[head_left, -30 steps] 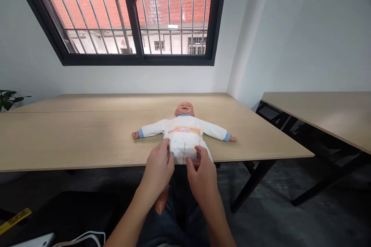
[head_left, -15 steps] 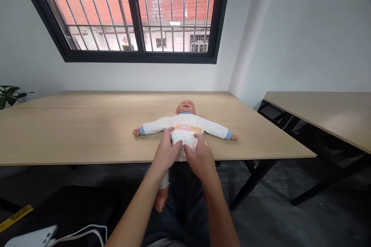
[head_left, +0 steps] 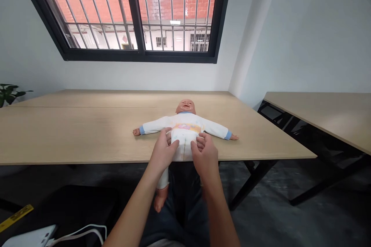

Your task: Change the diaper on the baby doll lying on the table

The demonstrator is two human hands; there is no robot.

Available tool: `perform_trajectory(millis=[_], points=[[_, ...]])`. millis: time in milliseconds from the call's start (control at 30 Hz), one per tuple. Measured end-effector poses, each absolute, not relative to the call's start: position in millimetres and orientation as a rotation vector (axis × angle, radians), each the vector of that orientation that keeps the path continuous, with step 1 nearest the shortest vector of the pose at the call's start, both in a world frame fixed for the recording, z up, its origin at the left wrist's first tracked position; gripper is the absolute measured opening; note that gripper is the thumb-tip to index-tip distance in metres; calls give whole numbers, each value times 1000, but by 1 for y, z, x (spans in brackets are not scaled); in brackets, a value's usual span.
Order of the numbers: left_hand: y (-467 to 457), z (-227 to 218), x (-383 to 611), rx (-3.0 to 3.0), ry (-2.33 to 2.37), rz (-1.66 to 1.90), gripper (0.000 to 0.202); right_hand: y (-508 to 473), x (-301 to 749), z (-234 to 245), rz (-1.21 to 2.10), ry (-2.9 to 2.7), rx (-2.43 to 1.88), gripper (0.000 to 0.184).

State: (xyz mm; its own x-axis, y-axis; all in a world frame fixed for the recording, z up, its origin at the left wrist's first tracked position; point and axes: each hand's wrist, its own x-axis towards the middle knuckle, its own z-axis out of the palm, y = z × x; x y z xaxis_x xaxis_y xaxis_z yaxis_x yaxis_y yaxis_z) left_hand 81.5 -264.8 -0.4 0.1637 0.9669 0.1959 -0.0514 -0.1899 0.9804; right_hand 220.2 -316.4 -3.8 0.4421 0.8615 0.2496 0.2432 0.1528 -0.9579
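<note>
One baby doll (head_left: pixel 185 133) lies on its back on the pale wooden bench (head_left: pixel 72 135), one leg (head_left: pixel 161 197) dangling over the edge! The left hand (head_left: pixel 164 152) and right hand (head_left: pixel 205 152) sit half-curled at either side of its white-clad middle, grip unclear. Beyond stand one barred window (head_left: pixel 139 57) and a second bench (head_left: pixel 319 115).
</note>
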Motion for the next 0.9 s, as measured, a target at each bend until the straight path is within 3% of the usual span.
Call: perform_trajectory(millis=[233,900], points=[[-264,0,83,1379,934,1176,52,-301,223,3,709,-1047,-1384,55],[-264,-1,75,1186,723,1083,66,-294,234,14,930,-851,-1340,55]])
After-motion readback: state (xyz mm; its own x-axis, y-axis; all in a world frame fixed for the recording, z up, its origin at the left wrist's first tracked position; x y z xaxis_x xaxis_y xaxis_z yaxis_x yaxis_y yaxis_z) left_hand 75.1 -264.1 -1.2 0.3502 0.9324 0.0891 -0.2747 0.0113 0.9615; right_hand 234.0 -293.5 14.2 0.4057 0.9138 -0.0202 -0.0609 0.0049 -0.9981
